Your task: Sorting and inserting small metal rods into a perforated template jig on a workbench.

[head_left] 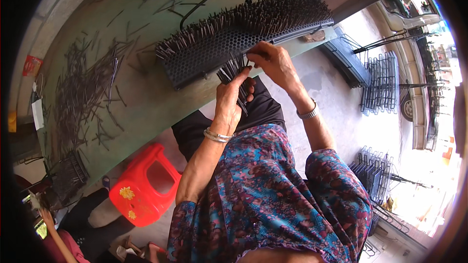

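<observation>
So the left hand is clenched around a bundle of thin dark rods, held just off the near edge of the green bench; the right hand has its fingertips pinched on what looks like a single rod, right at the near side of the perforated black tray; that tray sits on the bench towards its right end, already bristling with upright rods; a big loose heap of rods is spread over the left part of the bench; red plastic stool sits on the floor below the near edge; stacks of wire racks off to the right.
</observation>
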Demonstrator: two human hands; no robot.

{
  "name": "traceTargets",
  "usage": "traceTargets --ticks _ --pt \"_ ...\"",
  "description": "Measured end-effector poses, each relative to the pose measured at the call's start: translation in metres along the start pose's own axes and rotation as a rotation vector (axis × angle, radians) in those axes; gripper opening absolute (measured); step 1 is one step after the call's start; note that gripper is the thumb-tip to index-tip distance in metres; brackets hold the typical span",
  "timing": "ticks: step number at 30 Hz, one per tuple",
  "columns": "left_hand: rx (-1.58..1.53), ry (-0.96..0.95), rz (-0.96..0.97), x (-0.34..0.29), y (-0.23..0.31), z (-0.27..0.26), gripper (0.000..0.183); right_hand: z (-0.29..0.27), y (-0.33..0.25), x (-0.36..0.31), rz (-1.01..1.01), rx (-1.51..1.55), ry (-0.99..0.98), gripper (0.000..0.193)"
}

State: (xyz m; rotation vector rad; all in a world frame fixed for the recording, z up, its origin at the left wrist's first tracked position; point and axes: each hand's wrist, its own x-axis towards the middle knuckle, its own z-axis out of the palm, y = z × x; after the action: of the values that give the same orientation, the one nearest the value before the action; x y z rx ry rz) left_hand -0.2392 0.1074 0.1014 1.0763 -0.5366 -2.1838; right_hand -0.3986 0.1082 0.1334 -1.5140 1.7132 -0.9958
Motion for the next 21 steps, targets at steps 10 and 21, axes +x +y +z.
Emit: traceTargets --ticks 10,21 --pt "-0.276 0.114 0.021 0.012 -0.002 -0.010 0.018 -0.024 0.008 0.010 -0.297 -0.176 0.655 0.005" --pt "-0.228 0.055 0.037 0.008 -0.002 -0.014 0.016 -0.022 0.022 0.026 -0.306 -0.269 0.655 0.005"
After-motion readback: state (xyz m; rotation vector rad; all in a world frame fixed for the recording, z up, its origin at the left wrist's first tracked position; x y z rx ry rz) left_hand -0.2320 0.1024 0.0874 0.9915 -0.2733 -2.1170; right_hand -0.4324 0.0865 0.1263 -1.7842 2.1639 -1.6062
